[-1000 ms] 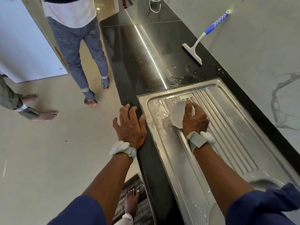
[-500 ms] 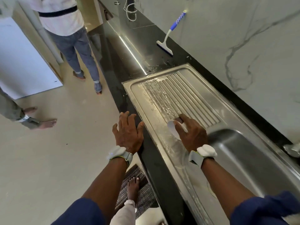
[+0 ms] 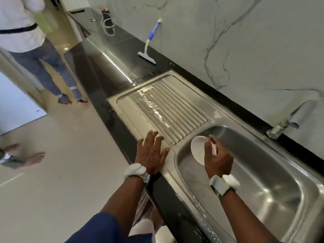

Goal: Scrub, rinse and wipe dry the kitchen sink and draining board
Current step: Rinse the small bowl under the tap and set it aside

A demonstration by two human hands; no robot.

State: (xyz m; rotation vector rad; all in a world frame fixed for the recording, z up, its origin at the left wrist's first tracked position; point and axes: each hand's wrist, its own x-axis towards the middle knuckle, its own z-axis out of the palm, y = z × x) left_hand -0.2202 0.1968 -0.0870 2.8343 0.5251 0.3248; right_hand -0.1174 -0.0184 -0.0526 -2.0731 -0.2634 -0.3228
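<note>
Wristbands (image 3: 135, 170) with white pods sit on both wrists. Left hand (image 3: 151, 153) lies flat, fingers spread wide, on the steel rim at the near corner of the draining board (image 3: 175, 109), its heel over the edge of the black counter (image 3: 108, 67). Right hand (image 3: 217, 158) is curled round a round white scrubber (image 3: 197, 149), held in the left end of the sink (image 3: 263, 172) close to the bowl wall; whether it touches the steel I cannot tell. Foam streaks (image 3: 152, 106) run along the left ridges of the draining board. Behind the bowl stands a steel tap (image 3: 280, 127). Further along the counter a blue-handled squeegee (image 3: 149, 48) leans on the marble wall (image 3: 245, 41), and a person in jeans (image 3: 52, 67) stands on the floor to the left
</note>
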